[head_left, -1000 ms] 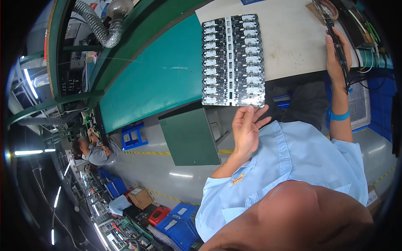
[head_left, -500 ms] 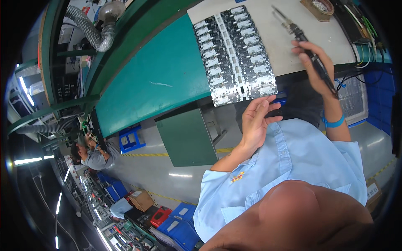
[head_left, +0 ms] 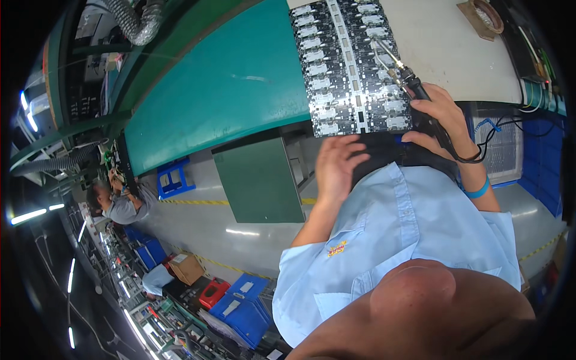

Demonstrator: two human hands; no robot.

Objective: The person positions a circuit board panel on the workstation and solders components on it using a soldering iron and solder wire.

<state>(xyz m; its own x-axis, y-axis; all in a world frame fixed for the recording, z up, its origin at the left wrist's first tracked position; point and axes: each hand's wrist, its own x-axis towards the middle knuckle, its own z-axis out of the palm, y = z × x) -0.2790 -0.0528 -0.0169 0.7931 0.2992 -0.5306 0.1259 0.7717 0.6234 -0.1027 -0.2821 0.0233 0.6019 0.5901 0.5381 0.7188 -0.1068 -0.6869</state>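
A black-and-white circuit board panel (head_left: 378,111) lies on the bench, with two columns of pale patterned units either side of a slotted centre strip. My right hand (head_left: 444,120) is closed round the black handle of a soldering iron (head_left: 411,78), which has a thin curved metal tube beside its tip. The iron's tip is over the panel's right column; whether it touches cannot be made out. My left hand (head_left: 338,168) is open, fingers apart, just below the panel's near edge. Its fingertips come close to that edge, contact unclear.
A green mat (head_left: 216,102) covers the bench left of the panel, a pale sheet (head_left: 450,54) the right. At far right sit a small brown holder (head_left: 481,19) and a dark tool rack (head_left: 534,48). A cable hangs from the iron. Another person (head_left: 123,201) works at far left.
My right hand has brought the soldering iron left and nearer, from above the pale sheet to over the panel. My left hand has moved left along the panel's near edge. The whole view has shifted.
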